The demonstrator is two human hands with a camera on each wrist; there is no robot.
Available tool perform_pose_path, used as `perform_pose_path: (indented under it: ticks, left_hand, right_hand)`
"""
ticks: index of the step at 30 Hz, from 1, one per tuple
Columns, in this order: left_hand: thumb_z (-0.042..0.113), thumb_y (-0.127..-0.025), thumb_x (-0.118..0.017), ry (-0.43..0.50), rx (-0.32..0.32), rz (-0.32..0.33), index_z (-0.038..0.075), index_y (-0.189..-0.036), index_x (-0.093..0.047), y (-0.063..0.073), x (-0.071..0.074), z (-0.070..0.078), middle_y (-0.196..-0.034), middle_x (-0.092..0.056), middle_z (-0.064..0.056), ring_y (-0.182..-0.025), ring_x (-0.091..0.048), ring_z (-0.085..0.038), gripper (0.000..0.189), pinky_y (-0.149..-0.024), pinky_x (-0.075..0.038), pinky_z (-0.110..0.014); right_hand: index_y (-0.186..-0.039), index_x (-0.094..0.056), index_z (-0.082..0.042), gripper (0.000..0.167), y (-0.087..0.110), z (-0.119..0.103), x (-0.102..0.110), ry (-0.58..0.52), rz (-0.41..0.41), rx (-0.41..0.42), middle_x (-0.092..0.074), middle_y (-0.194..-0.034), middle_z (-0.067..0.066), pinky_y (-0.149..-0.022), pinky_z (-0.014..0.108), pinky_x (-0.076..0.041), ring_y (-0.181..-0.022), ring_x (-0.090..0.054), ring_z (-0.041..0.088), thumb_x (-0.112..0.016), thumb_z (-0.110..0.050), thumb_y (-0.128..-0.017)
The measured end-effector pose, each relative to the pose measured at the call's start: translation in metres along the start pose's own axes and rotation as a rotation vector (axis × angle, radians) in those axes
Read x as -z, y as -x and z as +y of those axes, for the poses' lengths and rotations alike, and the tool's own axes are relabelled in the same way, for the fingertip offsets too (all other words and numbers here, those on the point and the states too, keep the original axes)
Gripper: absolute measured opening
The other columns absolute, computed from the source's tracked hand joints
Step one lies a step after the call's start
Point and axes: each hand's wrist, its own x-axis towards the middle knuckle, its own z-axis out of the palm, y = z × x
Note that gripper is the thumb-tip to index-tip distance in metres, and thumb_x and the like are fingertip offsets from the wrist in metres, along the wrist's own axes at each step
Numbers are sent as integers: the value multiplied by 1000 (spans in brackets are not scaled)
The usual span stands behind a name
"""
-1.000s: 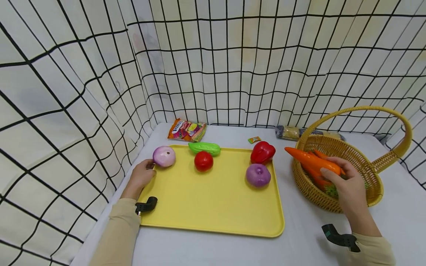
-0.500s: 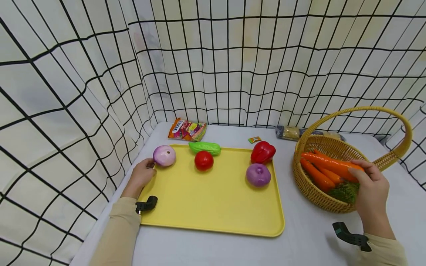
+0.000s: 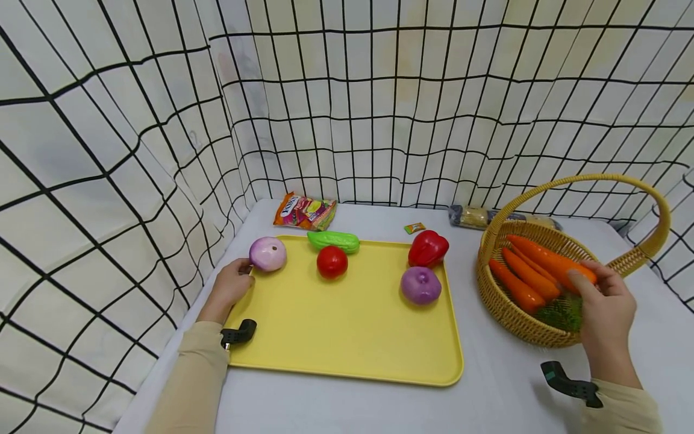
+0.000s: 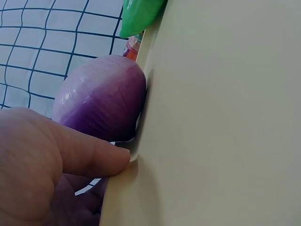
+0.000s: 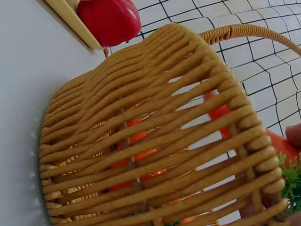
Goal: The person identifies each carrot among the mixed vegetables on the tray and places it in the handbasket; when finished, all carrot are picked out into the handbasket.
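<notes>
My right hand point(image 3: 609, 307) holds an orange carrot point(image 3: 544, 256) near its leafy end, over the right part of the wicker basket point(image 3: 506, 319). Several more carrots point(image 3: 517, 288) lie in the basket with green tops. In the right wrist view the basket's woven side point(image 5: 141, 141) hides most of the hand. At the far left my left hand point(image 3: 230, 286) grips the rim of the yellow tray point(image 3: 347, 325), thumb point(image 4: 94, 153) on top and fingers underneath. Just beyond the thumb, a purple onion point(image 4: 101, 99) sits at the tray's corner.
On the tray are a red tomato point(image 3: 332, 263), a green cucumber-like vegetable point(image 3: 333, 242), a red bell pepper point(image 3: 428, 248) and a purple round vegetable point(image 3: 420, 286). Behind it lie a candy bag point(image 3: 305, 212), a small wrapper point(image 3: 414, 228) and a clear packet point(image 3: 468, 217). The basket handle point(image 3: 582, 178) arches high.
The right hand has moved right and lowered the carrot from the basket's left side into the basket, where it now lies slanted beside the others. The left hand has stayed on the tray.
</notes>
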Motion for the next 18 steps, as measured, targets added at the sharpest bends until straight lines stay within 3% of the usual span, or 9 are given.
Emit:
perform_pose_path:
  ticks: [5, 10, 15, 18]
  left_hand:
    - [1, -87, -45, -2, 4, 3, -9, -141, -42, 0, 0, 1, -137, -48, -29, -126, -43, -39, 55, -108, -31, -51]
    - [1, -86, -45, 8, 11, 8, -9, -140, -42, 1, 1, 2, -136, -49, -29, -124, -44, -39, 55, -108, -32, -50]
    - [1, -86, -45, 15, 19, -1, -9, -141, -42, 1, 1, 2, -136, -48, -29, -124, -43, -38, 56, -107, -32, -50]
    - [1, -86, -45, 16, 18, -6, -9, -141, -41, 1, 1, 2, -137, -48, -29, -125, -43, -38, 56, -108, -31, -50]
  right_hand:
    - [-122, -57, -13, 45, 0, 2, 3, 58, -93, -32, -47, -117, -6, -65, 18, -54, -99, -54, 7, -77, -8, -82]
    - [-123, -56, -18, 47, 0, 2, 3, 184, -90, -52, -45, -114, -10, -65, 13, -52, -98, -51, 5, -78, -14, -82]
    - [-123, -54, -25, 44, -1, 4, 1, 404, -54, -71, -38, -112, -14, -65, 7, -48, -102, -42, 7, -76, -22, -85]
    - [-127, -52, -25, 42, -1, 6, 0, 591, -53, -48, -40, -121, -7, -66, 5, -45, -107, -38, 12, -70, -25, -90]
